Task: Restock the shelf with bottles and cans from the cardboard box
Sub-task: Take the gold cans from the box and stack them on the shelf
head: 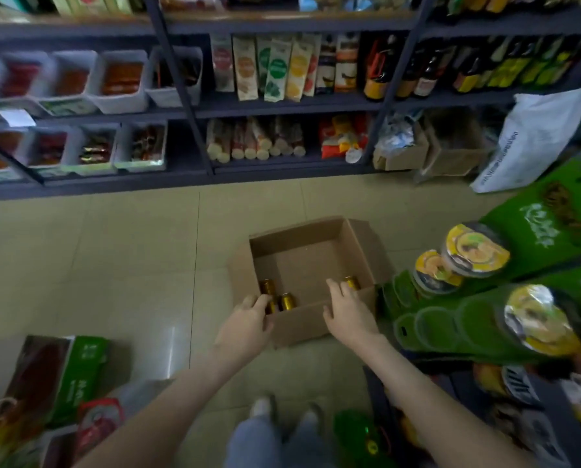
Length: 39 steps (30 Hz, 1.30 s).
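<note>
Left hand [248, 324] curls over gold cans [268, 288], grip unclear; right hand [348, 312], fingers apart, beside a lone can [352, 282]; half-closed grips could drop them.

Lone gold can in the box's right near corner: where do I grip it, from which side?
Probably round its upper body, right hand coming down from above: the gold can seems to stand in the cardboard box corner, walls close on two sides.

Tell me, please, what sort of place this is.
Probably a small grocery shop: metal shelves stocked with snack packets and bottles, and a cardboard box of gold cans on the tiled floor.
</note>
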### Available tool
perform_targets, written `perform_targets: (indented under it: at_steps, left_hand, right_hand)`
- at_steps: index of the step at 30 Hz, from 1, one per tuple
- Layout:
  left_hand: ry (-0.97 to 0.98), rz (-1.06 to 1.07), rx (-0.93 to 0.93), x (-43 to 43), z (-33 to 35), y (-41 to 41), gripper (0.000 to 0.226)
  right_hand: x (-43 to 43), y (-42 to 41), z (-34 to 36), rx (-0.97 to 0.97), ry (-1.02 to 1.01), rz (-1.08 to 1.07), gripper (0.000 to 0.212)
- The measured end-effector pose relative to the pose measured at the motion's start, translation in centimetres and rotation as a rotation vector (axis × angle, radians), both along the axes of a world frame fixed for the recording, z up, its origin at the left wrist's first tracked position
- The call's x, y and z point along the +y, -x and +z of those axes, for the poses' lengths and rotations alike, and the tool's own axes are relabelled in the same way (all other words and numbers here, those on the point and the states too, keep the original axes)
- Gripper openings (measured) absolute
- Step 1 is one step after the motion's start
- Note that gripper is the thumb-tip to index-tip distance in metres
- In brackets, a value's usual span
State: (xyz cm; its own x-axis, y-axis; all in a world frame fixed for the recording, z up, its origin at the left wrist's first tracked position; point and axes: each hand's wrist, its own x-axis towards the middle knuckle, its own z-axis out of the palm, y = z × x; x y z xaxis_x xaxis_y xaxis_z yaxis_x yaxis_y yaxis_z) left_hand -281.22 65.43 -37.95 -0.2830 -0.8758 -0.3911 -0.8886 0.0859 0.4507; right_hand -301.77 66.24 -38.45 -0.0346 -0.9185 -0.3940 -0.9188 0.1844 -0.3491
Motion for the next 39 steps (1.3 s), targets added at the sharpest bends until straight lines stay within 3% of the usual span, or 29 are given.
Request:
perform_targets:
  at_steps: [10,17,20,25,30,36,39]
  left_hand:
    - [-0.193,-0.127,-0.073,-15.3,-16.4,2.5,0.043]
    - [-0.385,-0.098,-0.217,-20.4,-38.7,5.7,0.061]
    - [-0.450,-0.144,-0.258,-20.7,-47.7,7.9,0.061]
    - [-0.557,-0.123,-0.286,-22.1,-60.1,11.7,0.062]
    - [-0.696,-0.108,-0.305,-22.6,-65.3,15.3,0.068]
    - [-0.525,-0.217,-0.160,-21.2,-65.9,19.0,0.066]
    - [-0.437,-0.303,-0.240,-20.8,-66.1,18.6,0.077]
  right_hand:
    - [-11.5,3.8,-15.4,0.029,-0.304,-0.109,0.070]
    - [-18.4,4.6,-36.8,-0.044,-0.445,-0.138,0.083]
    - [-21.0,5.9,-46.4,0.057,-0.452,-0.113,0.090]
    - [-24.2,11.9,-58.9,0.244,-0.594,-0.302,0.093]
    - [-25.2,16.9,-64.9,0.303,-0.759,-0.378,0.099]
    - [-24.9,14.7,-66.1,0.369,-0.735,-0.315,0.096]
    - [-23.9,13.6,-65.8,0.418,-0.660,-0.218,0.095]
